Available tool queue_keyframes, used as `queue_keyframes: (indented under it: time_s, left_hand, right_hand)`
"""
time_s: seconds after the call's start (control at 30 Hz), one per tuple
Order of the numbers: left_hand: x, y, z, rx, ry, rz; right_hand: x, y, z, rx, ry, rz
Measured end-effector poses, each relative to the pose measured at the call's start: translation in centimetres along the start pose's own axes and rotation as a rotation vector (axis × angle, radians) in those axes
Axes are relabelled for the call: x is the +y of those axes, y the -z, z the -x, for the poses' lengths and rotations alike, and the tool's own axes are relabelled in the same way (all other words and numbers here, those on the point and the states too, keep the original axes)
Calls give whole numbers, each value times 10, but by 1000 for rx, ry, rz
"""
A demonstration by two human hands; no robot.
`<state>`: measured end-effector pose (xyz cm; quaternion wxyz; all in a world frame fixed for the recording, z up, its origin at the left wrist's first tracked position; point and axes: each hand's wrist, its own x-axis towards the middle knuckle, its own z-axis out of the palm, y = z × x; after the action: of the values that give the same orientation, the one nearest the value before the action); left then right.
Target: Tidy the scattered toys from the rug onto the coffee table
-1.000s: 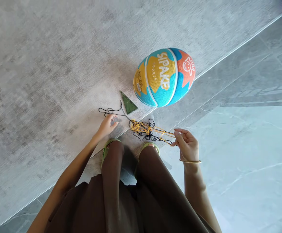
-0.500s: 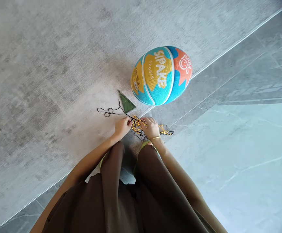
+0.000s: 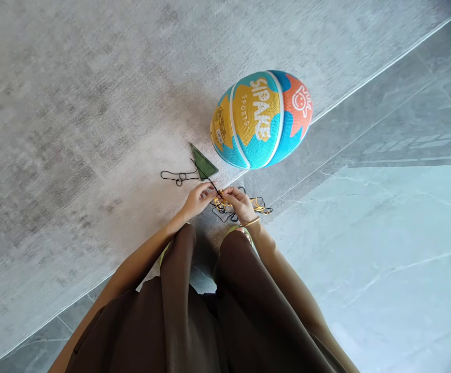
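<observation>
A tangled black-and-yellow cord net (image 3: 263, 206) lies bunched on the floor, partly covered by my fingers. My left hand (image 3: 199, 200) has its thumb and fingers bent in a pinch at the net's near-left end, where the black cord runs in. From the right, my right hand (image 3: 242, 206) pinches the same part of the net, its fingertips almost meeting the left ones. A loose black drawstring (image 3: 171, 174) trails left from there over the carpet. It crosses a flat dark green triangle (image 3: 203, 161), which lies just beyond my fingers.
A colourful basketball (image 3: 260, 120) sits beyond my hands, near the edge of the grey carpet (image 3: 93, 103). Glossy grey tiles (image 3: 384, 233) stretch off to the right. My knees (image 3: 231, 254) frame the near side of the net.
Both hands have shifted slightly and their fingertips have come closer together at the net. The black drawstring has been drawn a little to the right, now crossing the green triangle.
</observation>
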<state>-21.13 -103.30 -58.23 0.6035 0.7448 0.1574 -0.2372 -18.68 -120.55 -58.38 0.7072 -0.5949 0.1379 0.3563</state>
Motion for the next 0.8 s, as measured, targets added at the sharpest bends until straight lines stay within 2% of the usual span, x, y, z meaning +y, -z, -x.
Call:
queue_keyframes:
  time_s: [0.13,0.2,0.3,0.4,0.47,0.53,0.67,0.8]
  left_hand:
    - [17,-3,-2,-32,-18,357]
    - [25,-2,-1,29,27,490]
    - [36,7,1,149,107,665]
    - [45,20,6,144,147,722]
    - [48,28,11,75,178,645]
    - [47,33,15,54,167,432]
    - [33,49,17,193,60,-47]
    - [18,68,21,354,117,-280]
  right_hand:
    - [-12,-3,19,38,-12,-52]
    - [-20,-6,27,71,12,-53]
    - [-33,-8,36,119,39,-210]
    - [-44,-7,42,124,27,-345]
    - [-48,-6,43,108,28,-363]
    - [-50,-5,44,89,31,-373]
    - [-57,2,46,87,45,-385]
    - [-65,16,53,124,90,-388]
